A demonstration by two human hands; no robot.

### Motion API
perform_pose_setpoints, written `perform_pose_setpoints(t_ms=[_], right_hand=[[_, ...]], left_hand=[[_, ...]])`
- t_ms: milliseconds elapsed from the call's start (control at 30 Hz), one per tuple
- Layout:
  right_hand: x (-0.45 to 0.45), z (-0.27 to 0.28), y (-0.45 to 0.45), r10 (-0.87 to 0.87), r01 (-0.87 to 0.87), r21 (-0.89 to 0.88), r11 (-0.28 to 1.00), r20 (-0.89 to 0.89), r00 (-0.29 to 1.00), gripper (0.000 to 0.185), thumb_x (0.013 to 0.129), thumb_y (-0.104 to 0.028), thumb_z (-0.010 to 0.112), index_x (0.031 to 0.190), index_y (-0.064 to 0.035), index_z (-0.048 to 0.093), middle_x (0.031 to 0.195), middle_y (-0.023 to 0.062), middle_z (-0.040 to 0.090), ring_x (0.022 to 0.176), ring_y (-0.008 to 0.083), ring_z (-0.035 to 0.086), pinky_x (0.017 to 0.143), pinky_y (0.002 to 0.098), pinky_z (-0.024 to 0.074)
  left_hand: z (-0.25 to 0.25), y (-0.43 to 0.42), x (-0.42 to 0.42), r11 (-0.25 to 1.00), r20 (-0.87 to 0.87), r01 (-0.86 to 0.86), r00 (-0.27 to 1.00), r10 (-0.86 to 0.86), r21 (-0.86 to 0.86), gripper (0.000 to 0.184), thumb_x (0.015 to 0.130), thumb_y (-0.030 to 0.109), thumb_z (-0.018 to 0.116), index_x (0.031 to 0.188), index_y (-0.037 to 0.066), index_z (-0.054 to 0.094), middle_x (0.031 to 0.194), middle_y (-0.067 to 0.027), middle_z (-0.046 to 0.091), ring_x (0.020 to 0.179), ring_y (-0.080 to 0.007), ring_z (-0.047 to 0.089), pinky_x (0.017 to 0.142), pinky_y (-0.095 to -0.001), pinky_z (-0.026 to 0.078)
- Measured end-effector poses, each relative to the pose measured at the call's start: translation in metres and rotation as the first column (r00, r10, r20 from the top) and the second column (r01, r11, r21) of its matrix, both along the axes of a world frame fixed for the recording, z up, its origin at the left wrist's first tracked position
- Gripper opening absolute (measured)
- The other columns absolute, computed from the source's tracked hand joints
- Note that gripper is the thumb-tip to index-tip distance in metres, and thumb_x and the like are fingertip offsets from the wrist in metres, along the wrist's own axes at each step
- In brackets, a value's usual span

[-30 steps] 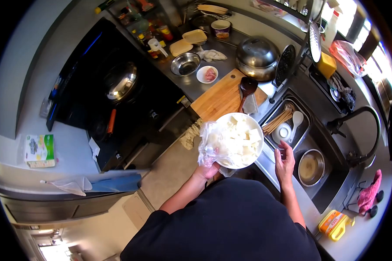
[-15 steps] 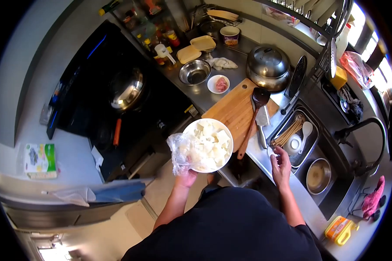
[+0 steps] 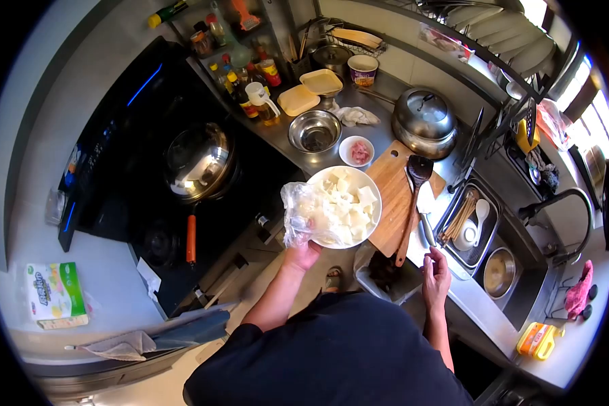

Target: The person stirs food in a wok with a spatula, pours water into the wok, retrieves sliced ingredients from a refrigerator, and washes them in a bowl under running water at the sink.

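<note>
My left hand [image 3: 303, 256] grips a white bowl [image 3: 377, 227] from below, at its near left rim. White chunks [image 3: 345, 206] that look like cut tofu fill the bowl, and crumpled clear plastic wrap [image 3: 298, 211] hangs over its left side. My right hand [image 3: 436, 279] is in the air by the counter's front edge, fingers loosely apart and holding nothing visible. Just ahead of it lies a knife [image 3: 426, 227]. Beside the knife, a dark-headed spatula with a wooden handle [image 3: 407, 233] rests across the wooden cutting board [image 3: 386, 183].
On the left, a steel-lidded wok [image 3: 199, 162] with an orange handle sits on the black stove [image 3: 135, 203]. A steel bowl [image 3: 314, 132], small meat bowl [image 3: 356, 151] and lidded pot [image 3: 424, 122] stand behind the board. The sink [image 3: 524, 287] is right; a trash bin [image 3: 386, 277] stands below.
The view has shifted, bringing the stove and wok more fully into sight. My left hand still carries the bowl, now overlapping the board's left edge. My right hand has drawn back slightly from the sink.
</note>
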State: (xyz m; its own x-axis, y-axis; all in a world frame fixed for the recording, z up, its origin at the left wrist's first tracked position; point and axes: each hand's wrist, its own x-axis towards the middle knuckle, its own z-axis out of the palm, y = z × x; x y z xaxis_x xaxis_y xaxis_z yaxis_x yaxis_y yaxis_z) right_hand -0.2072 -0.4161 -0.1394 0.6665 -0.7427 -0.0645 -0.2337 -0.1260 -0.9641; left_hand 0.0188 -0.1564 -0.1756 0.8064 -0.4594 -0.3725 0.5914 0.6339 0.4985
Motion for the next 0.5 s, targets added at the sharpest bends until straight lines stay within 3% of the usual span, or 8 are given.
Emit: perform_pose_setpoints(t_ms=[67, 167, 300, 400, 500], right_hand=[[0.006, 0.001, -0.009, -0.011, 0.012, 0.013, 1.0, -0.056, 0.998, 0.031, 0.1, -0.019, 0.06, 0.123, 0.0016, 0.062, 0.095, 0.0026, 0.065, 0.074, 0.0076, 0.057, 0.067, 0.0223, 0.0467], [0.029, 0.002, -0.017, 0.128, -0.12, 0.142, 0.983, -0.044, 0.991, 0.034, 0.102, -0.023, 0.058, 0.125, 0.0016, 0.06, 0.098, 0.005, 0.067, 0.074, 0.0085, 0.059, 0.066, 0.0236, 0.0485], [0.082, 0.022, -0.013, 0.176, -0.205, 0.271, 0.941, 0.128, 0.976, 0.035, 0.103, -0.025, 0.057, 0.127, 0.0011, 0.06, 0.101, 0.005, 0.068, 0.077, 0.0088, 0.062, 0.066, 0.0231, 0.0489], [0.133, 0.037, -0.025, 0.15, -0.166, 0.165, 0.972, 0.106, 0.983, 0.034, 0.103, -0.025, 0.056, 0.125, 0.0007, 0.062, 0.103, 0.0067, 0.07, 0.078, 0.0107, 0.065, 0.067, 0.0245, 0.051], [0.204, 0.037, -0.052, 0.13, -0.134, 0.034, 0.99, 0.089, 0.988, 0.032, 0.101, -0.024, 0.057, 0.119, 0.0003, 0.066, 0.1, 0.0088, 0.072, 0.077, 0.0135, 0.068, 0.067, 0.0264, 0.0525]], left_hand=[[-0.002, 0.002, 0.007, 0.999, 0.005, -0.016, 1.0, 0.016, 0.045, 0.049, 0.097, 0.021, 0.064, 0.142, 0.014, 0.045, 0.135, -0.0056, 0.058, 0.121, -0.0236, 0.059, 0.102, -0.0427, 0.052], [0.014, -0.007, 0.036, 0.996, 0.051, 0.044, 0.998, -0.048, 0.078, 0.049, 0.098, 0.022, 0.064, 0.142, 0.012, 0.045, 0.136, -0.0063, 0.058, 0.121, -0.0242, 0.059, 0.103, -0.0419, 0.051], [0.029, -0.039, 0.113, 0.992, 0.094, 0.102, 0.99, -0.109, 0.074, 0.048, 0.097, 0.021, 0.064, 0.141, 0.011, 0.047, 0.137, -0.0079, 0.058, 0.124, -0.0256, 0.056, 0.106, -0.0443, 0.047], [0.041, -0.078, 0.195, 0.992, 0.227, 0.093, 0.968, -0.11, 0.083, 0.05, 0.097, 0.02, 0.064, 0.142, 0.01, 0.045, 0.137, -0.0089, 0.057, 0.125, -0.027, 0.055, 0.107, -0.0452, 0.046], [0.064, -0.105, 0.27, 0.991, 0.232, 0.122, 0.964, -0.131, 0.055, 0.047, 0.096, 0.02, 0.063, 0.139, 0.011, 0.046, 0.133, -0.0083, 0.058, 0.119, -0.0277, 0.059, 0.1, -0.0467, 0.052]])
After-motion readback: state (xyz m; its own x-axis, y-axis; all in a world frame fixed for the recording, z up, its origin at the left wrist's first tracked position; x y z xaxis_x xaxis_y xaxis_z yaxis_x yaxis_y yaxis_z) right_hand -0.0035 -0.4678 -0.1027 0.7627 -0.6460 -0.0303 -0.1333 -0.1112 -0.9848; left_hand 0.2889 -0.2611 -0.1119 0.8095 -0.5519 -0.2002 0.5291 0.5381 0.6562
